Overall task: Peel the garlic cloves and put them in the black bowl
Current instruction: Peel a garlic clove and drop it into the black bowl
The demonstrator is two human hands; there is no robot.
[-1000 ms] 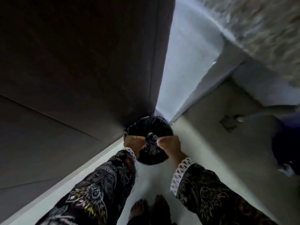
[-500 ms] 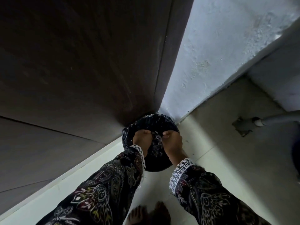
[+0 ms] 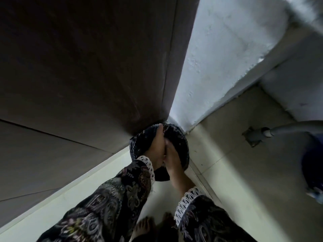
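i see my left hand (image 3: pixel 155 147) and right hand (image 3: pixel 172 158) pressed together, fingers straight, over a bag-lined bin (image 3: pixel 183 145) on the floor; whether they hold anything, i cannot tell. no garlic or bowl visible; probably dumping peels.

No text, label, brand, number or sign can be read anywhere here

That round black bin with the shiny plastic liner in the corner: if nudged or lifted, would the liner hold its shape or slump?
The liner looks thin and crinkled, with glossy creases, so it would likely slump and feel slippery. The left hand and right hand are over the bin's mouth. The bin stands in a corner against the dark door, so a push that way probably won't shift it.
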